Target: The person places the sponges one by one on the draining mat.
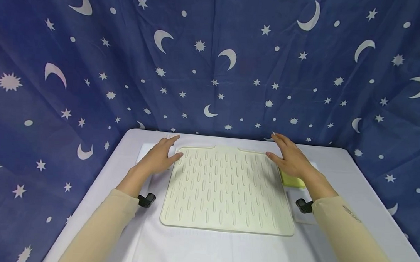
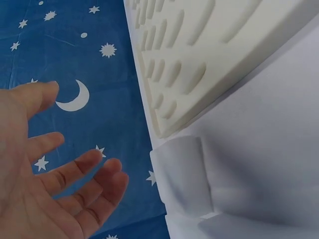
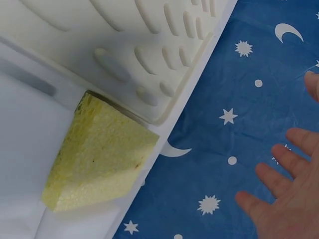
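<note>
A cream drip mat (image 1: 225, 193) with rows of raised oval ridges lies flat on the table. My left hand (image 1: 157, 157) is held over its far left corner, fingers spread and holding nothing. Beneath that hand is a white block-like thing (image 2: 182, 174), partly hidden in the head view. On the other side, my right hand (image 1: 291, 160) hovers by the mat's far right corner with relaxed, empty fingers. Under it lies a yellow sponge (image 3: 104, 154), close against the mat's right edge and partly covered by the hand in the head view.
A white cloth covers the table (image 1: 178, 249). To the right of the mat, a pale flat thing (image 1: 305, 217) lies under the right wrist. Dark blue fabric (image 1: 212, 61) with moons and stars hangs behind and along both sides.
</note>
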`<control>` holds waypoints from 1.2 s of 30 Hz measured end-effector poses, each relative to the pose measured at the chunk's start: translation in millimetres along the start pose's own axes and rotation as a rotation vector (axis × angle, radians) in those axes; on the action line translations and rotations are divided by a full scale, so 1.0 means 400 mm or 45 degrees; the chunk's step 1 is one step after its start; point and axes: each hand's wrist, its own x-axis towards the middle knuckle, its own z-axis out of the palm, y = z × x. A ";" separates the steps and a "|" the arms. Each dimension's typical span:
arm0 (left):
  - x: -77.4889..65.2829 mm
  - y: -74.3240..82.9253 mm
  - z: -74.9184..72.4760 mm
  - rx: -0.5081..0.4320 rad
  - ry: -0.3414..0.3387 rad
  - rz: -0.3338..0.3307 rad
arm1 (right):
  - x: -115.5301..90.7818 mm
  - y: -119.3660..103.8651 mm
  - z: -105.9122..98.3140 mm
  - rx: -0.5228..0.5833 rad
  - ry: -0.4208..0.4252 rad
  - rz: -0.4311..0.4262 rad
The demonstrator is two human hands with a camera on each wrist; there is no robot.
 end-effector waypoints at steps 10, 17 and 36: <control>-0.035 -0.003 0.036 -0.034 0.015 -0.061 | -0.019 0.013 0.006 0.004 -0.036 0.013; -0.070 -0.001 0.060 -0.063 -0.005 -0.111 | -0.027 0.029 0.003 0.001 -0.058 0.001; -0.108 -0.008 0.113 -0.050 -0.035 -0.173 | -0.047 0.079 -0.011 0.044 -0.157 -0.006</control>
